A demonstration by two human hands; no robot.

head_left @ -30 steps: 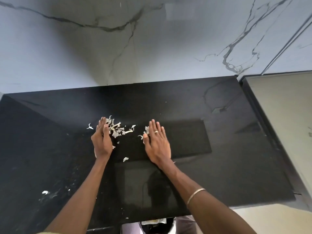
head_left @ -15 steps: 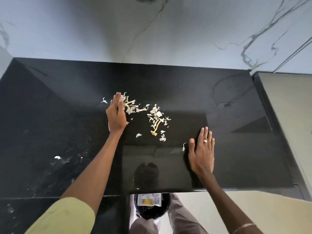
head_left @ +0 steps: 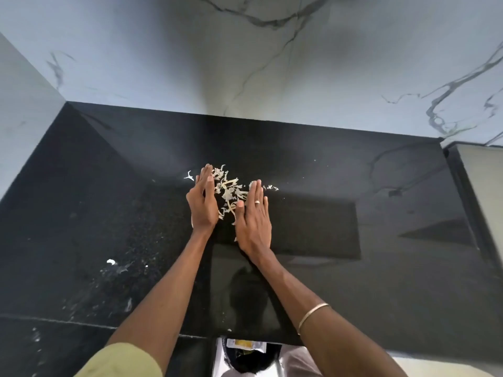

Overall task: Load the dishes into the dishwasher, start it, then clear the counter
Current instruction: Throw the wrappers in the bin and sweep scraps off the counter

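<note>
A small heap of pale vegetable peel scraps (head_left: 231, 191) lies in the middle of the black stone counter (head_left: 353, 268). My left hand (head_left: 202, 202) stands on its edge against the left side of the heap, fingers straight and together. My right hand (head_left: 254, 219) lies flat and tilted against the heap's right side, a ring on one finger. The scraps sit between the two hands. Neither hand grips anything. One stray scrap (head_left: 188, 176) lies just left of my left hand, and a few scraps (head_left: 272, 188) lie right of my right fingertips.
A marble-look wall (head_left: 245, 63) backs the counter, with a side wall at the left. A pale appliance top (head_left: 484, 180) adjoins the counter's right end. White specks (head_left: 111, 262) lie at the front left. Below the counter's front edge stands a black bin (head_left: 250, 357) holding a packet.
My right hand has swept from the front right leftward and away from me to the heap, pushing scattered scraps together. My left hand stayed at the heap's left side.
</note>
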